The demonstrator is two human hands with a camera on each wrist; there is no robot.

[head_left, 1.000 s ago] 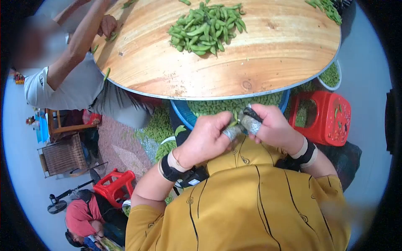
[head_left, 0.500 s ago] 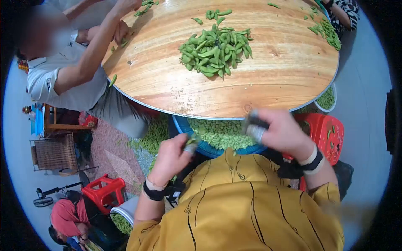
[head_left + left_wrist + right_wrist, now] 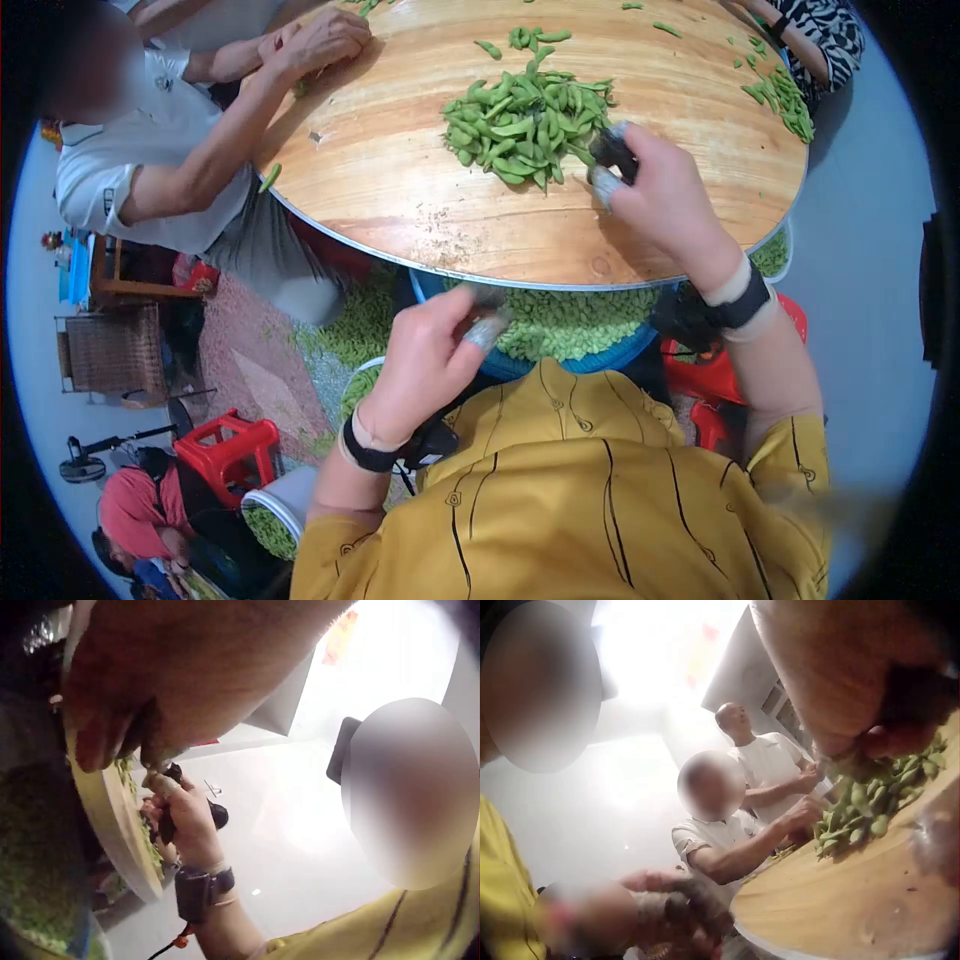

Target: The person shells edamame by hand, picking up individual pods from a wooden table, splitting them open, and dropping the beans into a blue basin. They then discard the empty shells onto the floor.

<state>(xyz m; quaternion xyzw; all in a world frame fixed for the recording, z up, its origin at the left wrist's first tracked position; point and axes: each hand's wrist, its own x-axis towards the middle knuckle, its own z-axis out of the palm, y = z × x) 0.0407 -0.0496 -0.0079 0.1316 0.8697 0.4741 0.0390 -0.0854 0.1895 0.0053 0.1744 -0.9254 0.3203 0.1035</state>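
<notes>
In the head view, a heap of green edamame pods point(image 3: 530, 125) lies on the round wooden table point(image 3: 400, 200). My right hand point(image 3: 665, 190) reaches over the table, its fingertips right at the heap's right edge; thumb and fingers stand apart. Silvery and black wraps cover several of its digits. Lower and nearer my body, my left hand point(image 3: 425, 355) hovers by the table edge, its wrapped thumb and forefinger apart and nothing visible between them. Below it and to the right, a blue basin point(image 3: 590, 358) of shelled beans sits partly under the table. The right wrist view shows pods point(image 3: 862, 814) beneath my fingers.
On the left a person in a white shirt point(image 3: 140, 170) leans on the table. More pods point(image 3: 785, 105) lie at the far right edge, near another person's patterned sleeve point(image 3: 830, 40). Red stools point(image 3: 230, 445) and a white bucket point(image 3: 285, 495) stand on the floor.
The hands, together over the basin at first, have moved apart. My right hand has gone forward and up to the heap; my left stayed low near the table edge.
</notes>
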